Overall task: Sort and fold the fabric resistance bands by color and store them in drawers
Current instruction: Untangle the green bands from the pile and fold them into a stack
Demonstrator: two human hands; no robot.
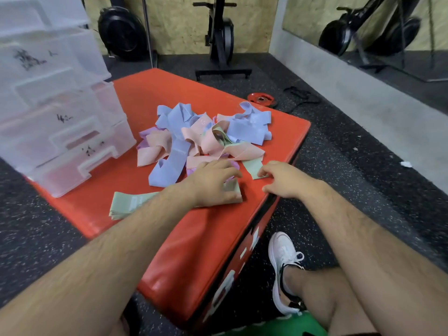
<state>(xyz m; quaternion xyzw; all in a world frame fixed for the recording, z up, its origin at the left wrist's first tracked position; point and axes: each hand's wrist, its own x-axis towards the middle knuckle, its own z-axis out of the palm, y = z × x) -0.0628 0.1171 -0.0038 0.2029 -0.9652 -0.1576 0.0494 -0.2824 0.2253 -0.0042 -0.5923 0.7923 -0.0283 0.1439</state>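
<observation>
Green, left hand (pixel 215 183): we see it clasp the folded green stack (pixel 126 204), just nearer us than the pile (pixel 206 134).
Right hand (pixel 283 178): pinches a loose green band (pixel 251 166) at the pile's near edge.
Handling: we judge the bands light, limp and stretchy; best taken at a folded end.
Drawers (pixel 60 132): left of the pile, on the red surface (pixel 150 93).

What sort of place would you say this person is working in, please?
Most likely a gym: an exercise bike stands by the back wall, a red weight plate lies on the speckled rubber floor, and the bands are piled on a red padded box.
</observation>
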